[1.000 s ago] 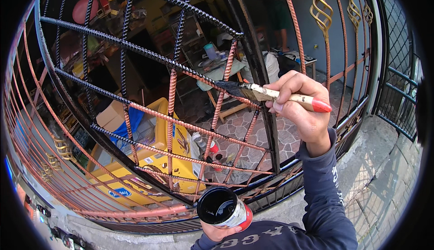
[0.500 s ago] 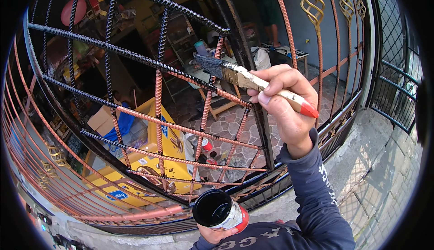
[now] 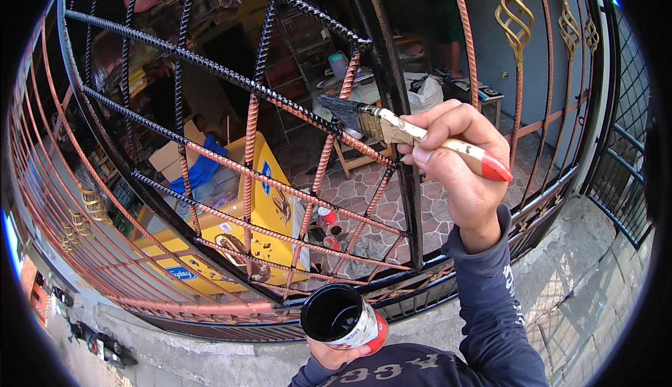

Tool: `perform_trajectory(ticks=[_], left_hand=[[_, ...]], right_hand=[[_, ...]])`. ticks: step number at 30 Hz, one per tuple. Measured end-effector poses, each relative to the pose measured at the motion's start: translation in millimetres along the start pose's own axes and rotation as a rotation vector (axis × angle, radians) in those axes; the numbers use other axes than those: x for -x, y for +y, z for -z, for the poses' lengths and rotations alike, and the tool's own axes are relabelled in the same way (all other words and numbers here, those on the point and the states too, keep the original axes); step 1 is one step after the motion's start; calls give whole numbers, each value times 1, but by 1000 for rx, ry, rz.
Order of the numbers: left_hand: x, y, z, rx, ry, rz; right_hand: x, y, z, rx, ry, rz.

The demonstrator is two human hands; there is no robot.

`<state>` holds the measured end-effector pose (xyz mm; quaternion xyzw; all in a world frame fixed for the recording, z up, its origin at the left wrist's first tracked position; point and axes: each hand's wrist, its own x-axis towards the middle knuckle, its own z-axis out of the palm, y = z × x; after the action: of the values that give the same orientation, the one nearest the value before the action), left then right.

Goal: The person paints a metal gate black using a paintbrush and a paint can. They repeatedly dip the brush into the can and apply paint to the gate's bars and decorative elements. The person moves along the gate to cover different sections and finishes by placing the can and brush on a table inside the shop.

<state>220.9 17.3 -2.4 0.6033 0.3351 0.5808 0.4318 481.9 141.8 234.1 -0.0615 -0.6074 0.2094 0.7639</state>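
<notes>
My right hand pinches a flat paintbrush by its pale wooden handle with a red end. Its bristles, dark with black paint, overlap the bars of a metal grille; whether they touch is hard to tell. Upper bars of the grille are black and glossy, while the lower ones are mostly reddish brown with black patches at the crossings. Low in front of me, my left hand grips a paint can with a red and white outside and black paint inside.
Behind the grille stand a yellow chest freezer, a small wooden table and a red can on the stone-patterned floor. A person's leg shows farther back. At right is a dark mesh gate; motorbikes stand at lower left.
The whole view has shifted a little, so the grille sits differently in it. Relative to the bars, the brush has moved slightly down and right. Both hands keep their hold.
</notes>
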Motion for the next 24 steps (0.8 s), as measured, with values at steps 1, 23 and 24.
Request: perform_trajectory(ticks=[1,23,24], left_hand=[[-1,-2,-2,-26,10,11],[-10,4,-12,-46,15,7],[-9,5,-13,-31,9,28]], right_hand=[[-3,2,3,234,-102,105],[17,6,11,317,31,263],[18,6,7,444,-32,253]])
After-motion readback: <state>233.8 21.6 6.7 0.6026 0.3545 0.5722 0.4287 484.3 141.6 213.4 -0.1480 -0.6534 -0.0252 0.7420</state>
